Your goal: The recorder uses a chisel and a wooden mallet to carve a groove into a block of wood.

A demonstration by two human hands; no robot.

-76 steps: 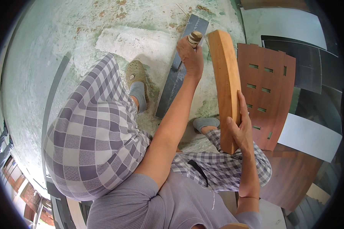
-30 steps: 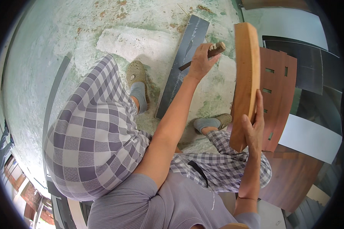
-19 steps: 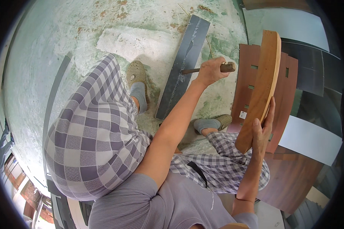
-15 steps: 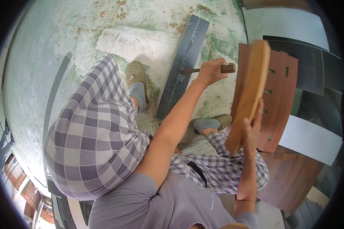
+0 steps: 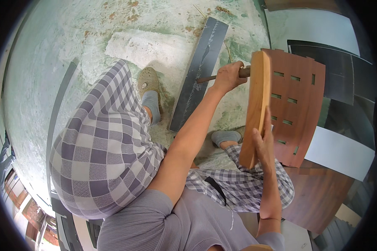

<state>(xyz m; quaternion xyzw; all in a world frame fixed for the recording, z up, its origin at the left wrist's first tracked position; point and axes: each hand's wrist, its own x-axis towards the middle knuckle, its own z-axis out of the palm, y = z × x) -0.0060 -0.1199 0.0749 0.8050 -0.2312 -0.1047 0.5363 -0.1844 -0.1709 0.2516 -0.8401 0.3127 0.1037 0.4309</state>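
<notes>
My left hand (image 5: 229, 78) is closed round a chisel (image 5: 207, 78) with a wooden handle. The blade tip meets a long dark grey board (image 5: 187, 98) lying on the floor between my feet. A ragged pale line of chipped material runs along that board. My right hand (image 5: 264, 146) grips the lower part of a thick, slightly curved wooden block (image 5: 257, 100). The upper part of the block is at the handle's butt end; whether they touch, I cannot tell.
On the right lies a reddish-brown panel (image 5: 303, 96) with several slots, beside dark boards (image 5: 322, 71), a white panel (image 5: 341, 150) and a brown wood-grain board (image 5: 318, 192). A thin grey strip (image 5: 59, 113) lies at left. My shoes (image 5: 148, 79) flank the grey board.
My right hand has swung the wooden block left, from apart to the chisel's handle end, and stood it more upright. The chisel and left hand have barely shifted left.
</notes>
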